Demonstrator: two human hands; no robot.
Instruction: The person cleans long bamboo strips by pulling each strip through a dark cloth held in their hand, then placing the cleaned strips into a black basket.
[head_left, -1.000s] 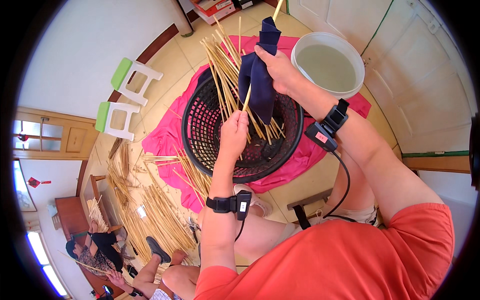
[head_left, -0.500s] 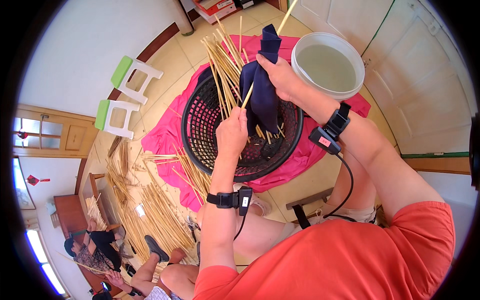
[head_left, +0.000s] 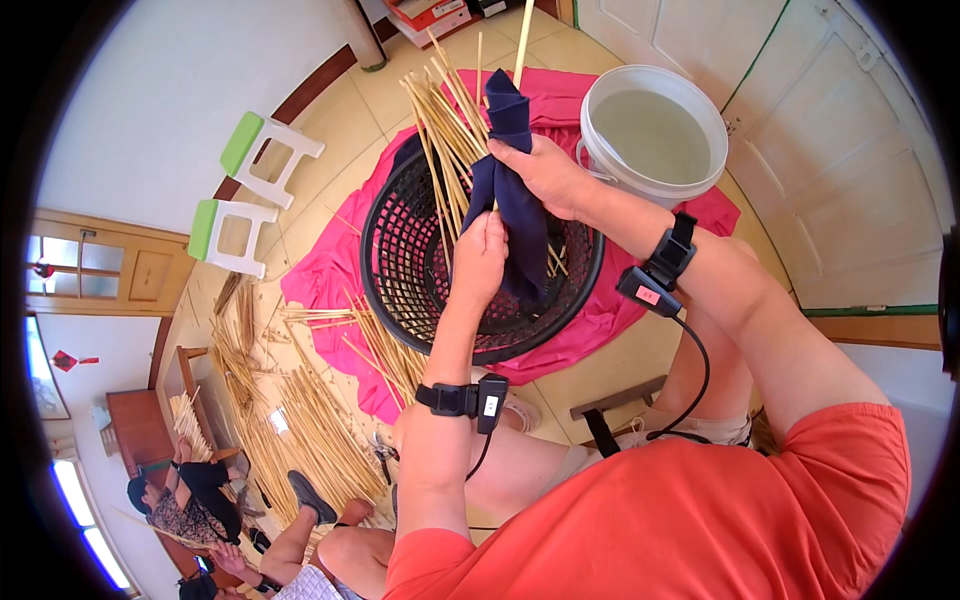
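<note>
My left hand [head_left: 481, 258] is closed around the lower end of a long pale stalk [head_left: 524, 40]. Higher up, my right hand [head_left: 540, 175] grips a dark navy cloth [head_left: 511, 120] that wraps the stalk, so the stalk's middle is hidden. Loose cloth hangs down between and below my hands, over a black plastic basket [head_left: 400, 300] with open mesh sides. Several straw-coloured stalks [head_left: 448, 125] lean upright against the basket's far left side, to the left of the cloth. Short stalk pieces [head_left: 557, 262] lie inside the basket.
The basket stands on a pink cloth [head_left: 325, 275]. A white bucket of cloudy water [head_left: 655, 135] is at its far right. Two green-topped stools [head_left: 235, 235] stand left. Stalks [head_left: 315, 425] cover the floor at the lower left, where other people [head_left: 190, 500] sit.
My right hand and the cloth have moved down and left, closer to my left hand. The stalk now stands steeper. My left hand has shifted slightly right and down.
</note>
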